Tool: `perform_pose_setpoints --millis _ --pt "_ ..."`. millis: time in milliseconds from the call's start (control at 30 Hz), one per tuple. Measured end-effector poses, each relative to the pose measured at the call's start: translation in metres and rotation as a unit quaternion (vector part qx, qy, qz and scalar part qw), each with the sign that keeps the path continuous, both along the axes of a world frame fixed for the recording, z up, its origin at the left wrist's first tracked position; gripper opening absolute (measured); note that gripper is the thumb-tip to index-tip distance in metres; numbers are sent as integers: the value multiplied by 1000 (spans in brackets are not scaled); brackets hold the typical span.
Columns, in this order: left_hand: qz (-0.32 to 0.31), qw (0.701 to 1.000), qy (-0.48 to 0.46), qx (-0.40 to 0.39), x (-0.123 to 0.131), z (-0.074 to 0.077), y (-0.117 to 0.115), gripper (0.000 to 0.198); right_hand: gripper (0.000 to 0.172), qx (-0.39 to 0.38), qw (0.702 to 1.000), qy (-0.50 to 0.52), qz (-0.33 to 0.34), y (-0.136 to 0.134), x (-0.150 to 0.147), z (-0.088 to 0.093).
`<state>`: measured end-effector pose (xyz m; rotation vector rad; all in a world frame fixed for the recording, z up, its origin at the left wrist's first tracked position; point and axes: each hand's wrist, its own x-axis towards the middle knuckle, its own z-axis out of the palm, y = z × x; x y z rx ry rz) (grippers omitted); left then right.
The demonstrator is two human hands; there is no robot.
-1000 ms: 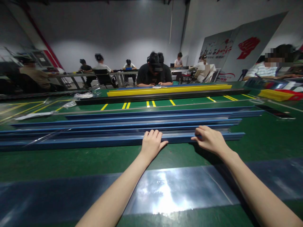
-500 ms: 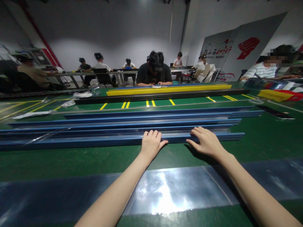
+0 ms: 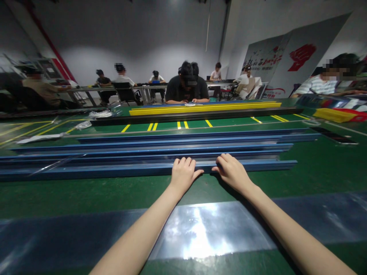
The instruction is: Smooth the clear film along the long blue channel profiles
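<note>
Near blue rail, left hand and right hand resting flat on it, other rails behind, film nearer

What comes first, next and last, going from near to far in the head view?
Shiny plastic sheet, left hand and right hand, nearest blue rail, other blue rails, yellow lines, black rail, yellow rail, person in black shirt.

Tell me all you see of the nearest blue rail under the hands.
The nearest blue rail is long, straight and smooth, perhaps painted metal. It lies flat on the green table, running left to right, in front of other blue rails parallel to it. The left hand and right hand rest on it side by side, fingers draped over its top edge.
</note>
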<state>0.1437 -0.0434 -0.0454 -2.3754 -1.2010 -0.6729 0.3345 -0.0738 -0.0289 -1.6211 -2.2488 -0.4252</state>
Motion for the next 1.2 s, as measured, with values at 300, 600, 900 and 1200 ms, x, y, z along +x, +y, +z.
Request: perform_pose_setpoints --millis 300,600,900,1200 --pt "-38 999 -8 -3 -2 1 1 33 14 0 999 -49 -16 -1 -2 8" --pt "-59 998 -18 30 -2 2 0 32 14 12 996 -62 -59 -5 25 9" --pt "-25 999 -4 21 -1 0 1 34 24 18 997 -66 -32 -6 33 -4" --pt "-27 999 -2 28 -1 1 0 34 26 -11 999 -46 16 -5 32 -7"
